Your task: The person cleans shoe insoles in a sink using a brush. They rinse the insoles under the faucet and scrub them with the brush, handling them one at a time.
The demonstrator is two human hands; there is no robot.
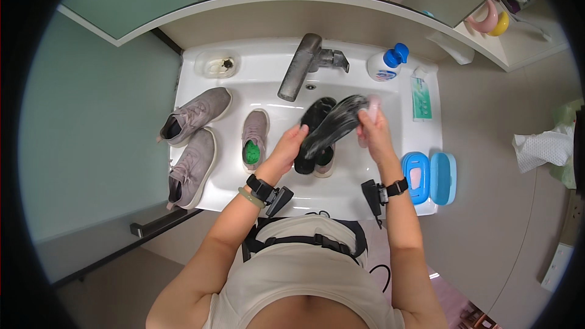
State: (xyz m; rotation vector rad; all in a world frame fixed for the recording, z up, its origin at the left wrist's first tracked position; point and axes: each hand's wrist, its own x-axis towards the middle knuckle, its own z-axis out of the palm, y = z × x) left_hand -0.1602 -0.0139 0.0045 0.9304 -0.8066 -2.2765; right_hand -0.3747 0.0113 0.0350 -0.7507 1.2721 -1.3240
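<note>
A black insole [335, 127] with whitish, soapy-looking streaks slants over the sink between my hands. My left hand [290, 148] is closed on its near side, thumb on top. At its far right end, my right hand [375, 131] is closed round a pale pink object [373, 105] that meets the insole; its kind is mostly hidden by the fingers. Beneath lies another black sole-shaped piece [315, 113], partly covering a shoe [325, 167] of which only the heel end shows. Left of them, a grey-mauve shoe [255, 131] with a green inside stands in the sink.
Two grey-mauve sneakers [194, 140] rest on the sink's left ledge, below a clear dish [218, 64]. A faucet [301, 64] overhangs the basin. On the right are a blue-capped bottle [389, 62], a green-and-white packet [421, 97] and an opened blue soap box [417, 176].
</note>
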